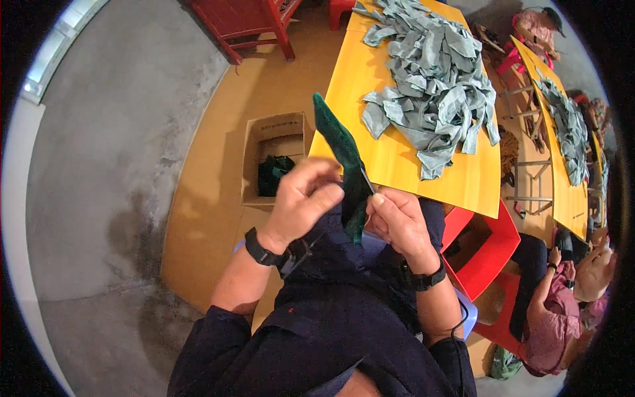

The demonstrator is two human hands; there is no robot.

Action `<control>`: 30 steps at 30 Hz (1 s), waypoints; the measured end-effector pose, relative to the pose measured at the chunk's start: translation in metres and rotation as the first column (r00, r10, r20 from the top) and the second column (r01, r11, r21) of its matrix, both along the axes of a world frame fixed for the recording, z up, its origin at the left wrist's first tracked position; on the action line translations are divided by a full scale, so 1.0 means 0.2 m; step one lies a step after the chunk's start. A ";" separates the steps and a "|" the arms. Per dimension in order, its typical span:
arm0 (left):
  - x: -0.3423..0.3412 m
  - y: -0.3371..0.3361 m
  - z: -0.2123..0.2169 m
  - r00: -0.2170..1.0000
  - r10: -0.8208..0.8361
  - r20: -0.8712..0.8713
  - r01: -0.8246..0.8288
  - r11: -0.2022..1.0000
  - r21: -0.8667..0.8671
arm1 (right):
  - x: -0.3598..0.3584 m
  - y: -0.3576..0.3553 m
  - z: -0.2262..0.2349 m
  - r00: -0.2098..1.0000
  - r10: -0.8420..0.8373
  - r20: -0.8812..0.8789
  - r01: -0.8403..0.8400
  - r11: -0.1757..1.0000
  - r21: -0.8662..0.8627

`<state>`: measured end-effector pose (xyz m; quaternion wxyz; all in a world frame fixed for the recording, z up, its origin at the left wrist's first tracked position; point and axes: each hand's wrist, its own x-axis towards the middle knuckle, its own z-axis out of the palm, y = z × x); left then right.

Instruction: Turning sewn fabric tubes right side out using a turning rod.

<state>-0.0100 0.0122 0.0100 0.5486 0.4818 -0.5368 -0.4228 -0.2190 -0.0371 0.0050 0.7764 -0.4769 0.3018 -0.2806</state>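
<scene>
A long, narrow piece of dark green plush fabric (338, 140) stands up in front of me, its tip over the near corner of the yellow table. At its right edge my right hand (400, 221) is closed on a thin metal tool (368, 180). The tool's far end meets the fabric, and its grip is hidden in my fingers. To the left of the fabric is my left hand (305, 198), slightly blurred. Its fingers are bent, with the thumb apart from them, and the fingertips come close to the cloth. Whether they touch it is unclear.
Many grey-green cloth pieces (436, 79) are heaped on the yellow table (463, 192). A cardboard box (253, 155) with dark green fabric (272, 173) stands on the floor to the left. Red stools (486, 271) are at right, with people beside another table (565, 205). A red chair (245, 20) stands farther off.
</scene>
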 end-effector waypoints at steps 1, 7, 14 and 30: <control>0.02 -0.01 0.01 0.969 0.069 -0.239 -0.072 0.997 -0.003 | -0.02 0.01 0.00 1.000 0.008 0.002 -0.008 1.000 -0.002; 0.16 -0.09 0.23 0.956 -0.174 -0.238 0.146 0.981 -0.129 | -0.08 0.08 0.02 0.997 0.074 -0.018 -0.074 0.997 0.021; 0.28 -0.06 0.19 0.988 -0.137 -0.073 0.135 0.990 -0.038 | -0.09 0.16 0.02 0.990 0.135 -0.038 -0.137 0.989 -0.050; 0.16 0.06 0.16 0.955 0.117 -0.272 -0.125 0.992 -0.014 | 0.01 0.25 0.02 0.968 -0.131 -0.216 -0.034 0.781 -0.624</control>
